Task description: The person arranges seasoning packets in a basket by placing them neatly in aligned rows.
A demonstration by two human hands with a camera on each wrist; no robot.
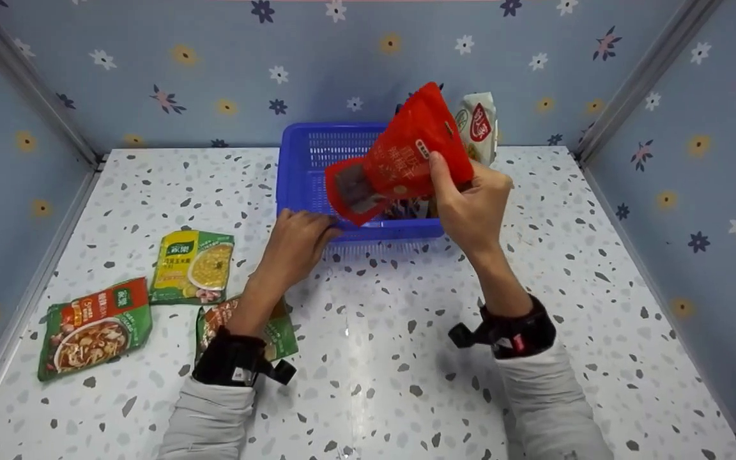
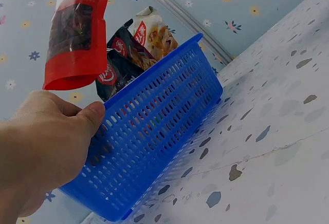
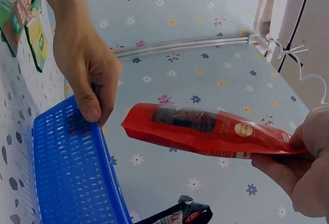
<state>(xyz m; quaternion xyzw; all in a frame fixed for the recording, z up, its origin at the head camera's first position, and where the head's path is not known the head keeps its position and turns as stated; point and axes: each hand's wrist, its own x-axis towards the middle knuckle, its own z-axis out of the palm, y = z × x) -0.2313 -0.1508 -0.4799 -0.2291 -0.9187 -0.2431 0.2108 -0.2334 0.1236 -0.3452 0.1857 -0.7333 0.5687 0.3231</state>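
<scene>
In the head view my right hand [image 1: 473, 201] pinches a red food pouch [image 1: 406, 150] by one end, thumb on its printed face. The pouch, with a clear window showing dark contents, hangs tilted above the blue plastic basket [image 1: 298, 134]. My left hand [image 1: 301, 239] grips the basket's near rim toward its left; in the left wrist view the thumb lies outside the wall. Inside the basket's right part stand a white packet [image 1: 480, 124] and dark packets [image 2: 121, 62], partly hidden by the red pouch in the head view.
Left on the speckled table [image 1: 393, 396] lie a yellow-green soup packet [image 1: 192, 267] and a red-green seasoning packet [image 1: 96, 329]. Another green packet [image 1: 282, 335] is partly covered by my left forearm. Flowered walls [image 1: 227, 70] enclose the back and sides.
</scene>
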